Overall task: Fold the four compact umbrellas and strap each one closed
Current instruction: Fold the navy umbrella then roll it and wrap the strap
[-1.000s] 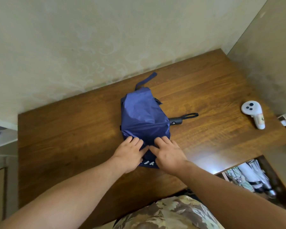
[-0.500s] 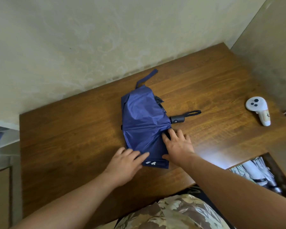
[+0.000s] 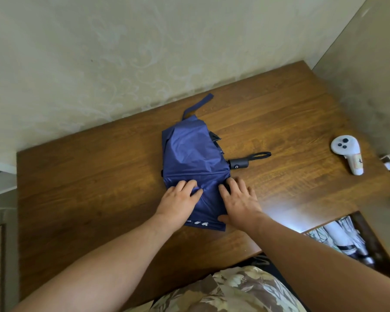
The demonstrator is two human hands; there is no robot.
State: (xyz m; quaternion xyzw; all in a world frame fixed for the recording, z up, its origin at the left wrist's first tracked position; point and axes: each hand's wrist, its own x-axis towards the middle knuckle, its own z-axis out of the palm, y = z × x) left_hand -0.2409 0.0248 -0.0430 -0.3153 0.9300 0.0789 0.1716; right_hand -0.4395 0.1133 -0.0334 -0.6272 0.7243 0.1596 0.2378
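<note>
Both my hands lie flat, fingers straight: left hand point(image 3: 180, 200) and right hand point(image 3: 240, 202) pressing the umbrella point(image 3: 193, 158) onto the bench point(image 3: 88, 176). I'd smooth each panel before rolling toward the strap point(image 3: 197, 105).

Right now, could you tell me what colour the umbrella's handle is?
Black plastic handle, seen in the head view.

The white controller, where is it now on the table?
In the head view, the white controller lies near the right edge of the wooden table, right of the blue umbrella's black handle, untouched.
</note>
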